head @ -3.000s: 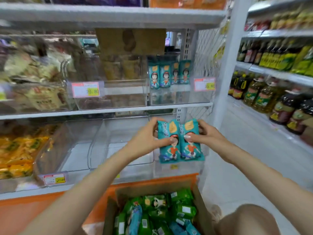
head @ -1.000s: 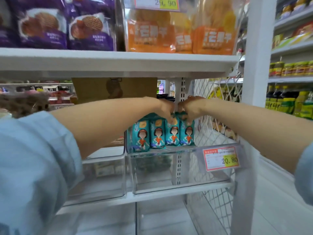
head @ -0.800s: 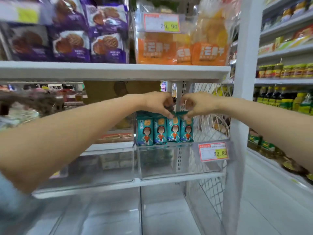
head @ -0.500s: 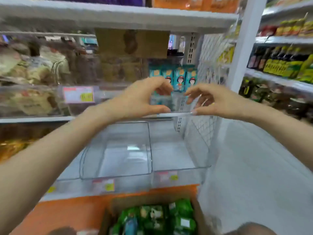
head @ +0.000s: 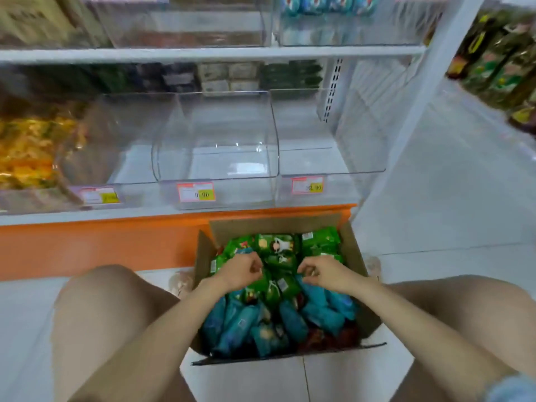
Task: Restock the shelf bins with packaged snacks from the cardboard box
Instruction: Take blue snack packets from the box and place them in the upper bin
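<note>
Now left hand and right hand curl over packs in the box, grip unclear. Lower bins empty; box nearly full

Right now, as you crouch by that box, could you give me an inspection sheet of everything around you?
Surface: pale floor; the cardboard box stands on it, before the orange shelf base.
Job's things: green packets and teal packets fill the box; the middle clear bin holds no packets.
Clutter: nothing seen.
Hands: left hand and right hand over the green packets, fingers curled; grip unclear.
Cables: nothing seen.
Surroundings: yellow snacks, price tags, bottles on the right.
</note>
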### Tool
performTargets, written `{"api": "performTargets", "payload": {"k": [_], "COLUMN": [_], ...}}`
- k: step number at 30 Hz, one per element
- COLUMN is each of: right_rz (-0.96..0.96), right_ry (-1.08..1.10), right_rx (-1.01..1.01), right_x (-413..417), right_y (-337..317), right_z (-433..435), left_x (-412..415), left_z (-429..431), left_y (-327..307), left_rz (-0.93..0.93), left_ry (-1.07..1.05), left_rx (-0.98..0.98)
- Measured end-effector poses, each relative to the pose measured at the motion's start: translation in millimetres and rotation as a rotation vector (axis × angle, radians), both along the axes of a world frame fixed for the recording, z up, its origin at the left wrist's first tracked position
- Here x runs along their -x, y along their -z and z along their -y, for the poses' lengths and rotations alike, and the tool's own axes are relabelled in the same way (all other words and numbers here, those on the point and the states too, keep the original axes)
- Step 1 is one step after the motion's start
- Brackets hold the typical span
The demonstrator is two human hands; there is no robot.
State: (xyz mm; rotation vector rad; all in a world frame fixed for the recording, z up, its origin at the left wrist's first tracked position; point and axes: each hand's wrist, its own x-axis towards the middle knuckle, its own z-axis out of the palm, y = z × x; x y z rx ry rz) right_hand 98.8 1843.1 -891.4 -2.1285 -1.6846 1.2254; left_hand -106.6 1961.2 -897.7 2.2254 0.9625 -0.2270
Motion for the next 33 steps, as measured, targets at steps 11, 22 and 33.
{"api": "performTargets", "payload": {"k": [11,22,33], "right_rz": [0.115,0.117,-0.043], "right_ry": [-0.117,-0.170,0.169], "right_rx": [0.042,0.230,0.143], "right_x": [46.4,47.7,41.3], "right_y": [74.6,103.3,101.8], "right_z": [14.9,40.7,36.6], "left_x": [28.5,36.2,16.2], "left_z": [42.4,43.8,25.7], "left_y": [74.4,79.8,56.0], "left_rz": [-0.324,-0.309,0.213], "left_ry": [0.117,0.199,-0.226], "left_rx": [-0.014,0.007,0.335]}}
